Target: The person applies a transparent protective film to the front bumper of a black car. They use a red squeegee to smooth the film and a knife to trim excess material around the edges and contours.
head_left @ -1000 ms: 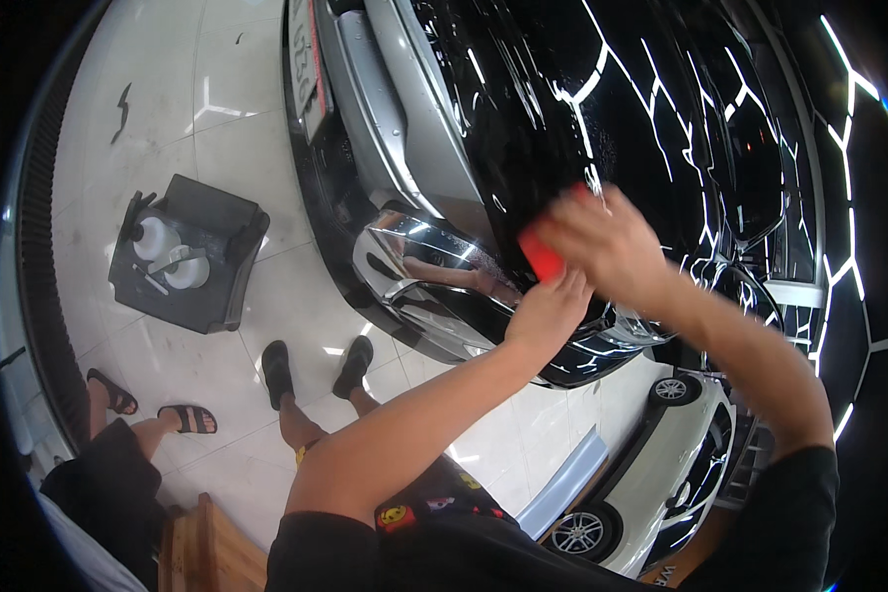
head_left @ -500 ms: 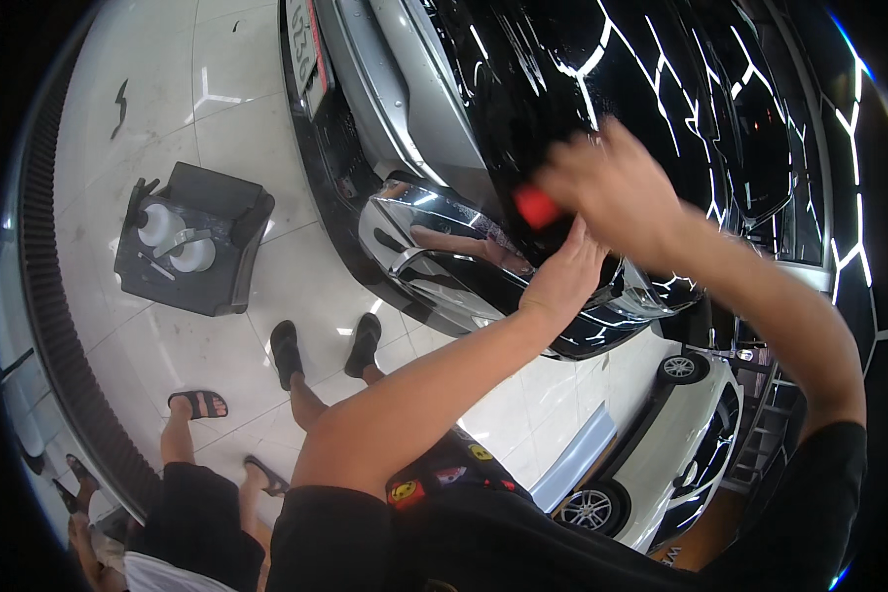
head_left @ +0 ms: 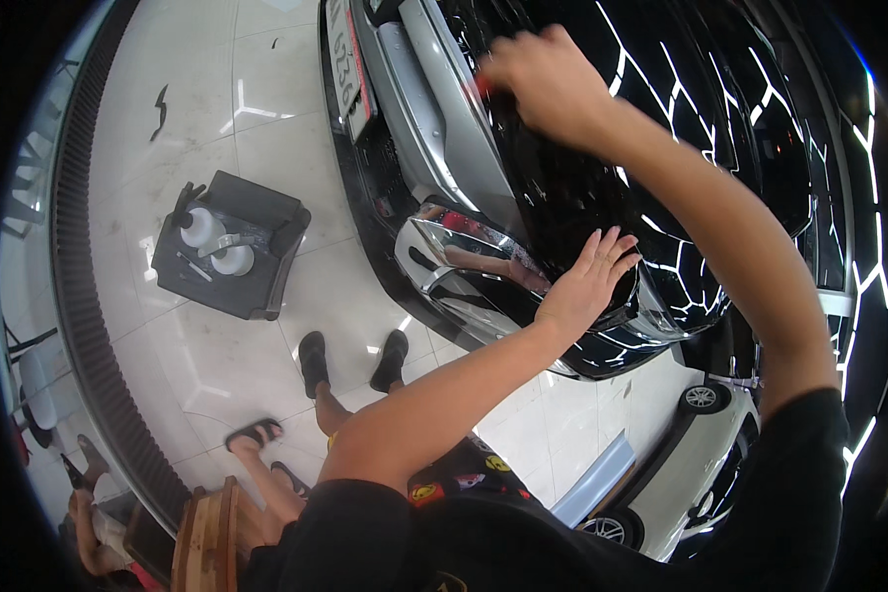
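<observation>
A glossy black car bonnet (head_left: 720,128) fills the upper right, mirroring white ceiling light lines. My left hand (head_left: 587,286) lies flat on the bonnet's front corner above the headlight (head_left: 464,266), fingers spread. My right hand (head_left: 543,79) is stretched far up the bonnet, closed over a red pad (head_left: 483,87) that only just peeks out at its left edge, pressed against the paint.
A dark tool tray (head_left: 266,266) holding two white bottles (head_left: 205,229) sits on the white tiled floor to the left. My sandalled feet (head_left: 350,360) stand beside the bumper. Another person's sandalled foot (head_left: 257,432) is at lower left. A white car (head_left: 681,464) is at lower right.
My right hand has slid the red pad up the bonnet, away from me. My left hand stayed flat near the headlight. The view has tilted and the other person's feet have shifted.
</observation>
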Available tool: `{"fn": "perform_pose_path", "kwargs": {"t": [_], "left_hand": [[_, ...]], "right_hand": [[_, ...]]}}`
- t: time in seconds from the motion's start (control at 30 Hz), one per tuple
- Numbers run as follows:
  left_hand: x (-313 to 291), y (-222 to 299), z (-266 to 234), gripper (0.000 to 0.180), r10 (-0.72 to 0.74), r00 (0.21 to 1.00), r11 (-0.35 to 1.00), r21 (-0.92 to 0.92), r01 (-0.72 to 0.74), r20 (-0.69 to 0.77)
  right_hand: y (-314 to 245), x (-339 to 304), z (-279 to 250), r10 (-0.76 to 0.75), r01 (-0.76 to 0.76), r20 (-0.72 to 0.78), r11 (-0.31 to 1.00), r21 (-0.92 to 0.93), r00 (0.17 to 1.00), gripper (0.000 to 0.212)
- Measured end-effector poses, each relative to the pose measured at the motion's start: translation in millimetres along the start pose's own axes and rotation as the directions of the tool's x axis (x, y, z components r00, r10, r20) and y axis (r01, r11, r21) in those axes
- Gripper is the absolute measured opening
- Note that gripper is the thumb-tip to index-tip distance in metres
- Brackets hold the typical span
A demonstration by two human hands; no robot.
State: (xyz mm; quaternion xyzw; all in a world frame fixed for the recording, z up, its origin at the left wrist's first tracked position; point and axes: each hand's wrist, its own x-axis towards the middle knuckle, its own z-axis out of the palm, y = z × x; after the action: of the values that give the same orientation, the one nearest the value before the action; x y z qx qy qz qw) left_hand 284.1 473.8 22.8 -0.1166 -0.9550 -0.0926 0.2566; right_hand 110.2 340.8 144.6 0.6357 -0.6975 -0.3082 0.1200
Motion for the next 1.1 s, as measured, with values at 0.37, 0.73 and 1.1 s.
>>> {"fn": "perform_pose_path", "kwargs": {"t": [0.37,0.73,1.1], "left_hand": [[-2,-16,3,0.066,-0.084,0.995,0.996,-0.001,0.084,0.048],[-5,-9,1,0.053,-0.001,0.941,0.944,-0.311,0.113,0.338],[-201,-86,-60,0.07,0.002,0.884,0.779,-0.555,0.291,0.467]], "right_hand": [[-48,-61,-27,0.015,-0.041,0.168,0.988,0.15,0.986,0.032],[-76,-147,-39,0.048,-0.092,0.225,0.978,0.189,0.973,0.027],[-172,-152,-229,0.697,0.263,-0.378,0.273,0.926,0.609,0.024]]}}
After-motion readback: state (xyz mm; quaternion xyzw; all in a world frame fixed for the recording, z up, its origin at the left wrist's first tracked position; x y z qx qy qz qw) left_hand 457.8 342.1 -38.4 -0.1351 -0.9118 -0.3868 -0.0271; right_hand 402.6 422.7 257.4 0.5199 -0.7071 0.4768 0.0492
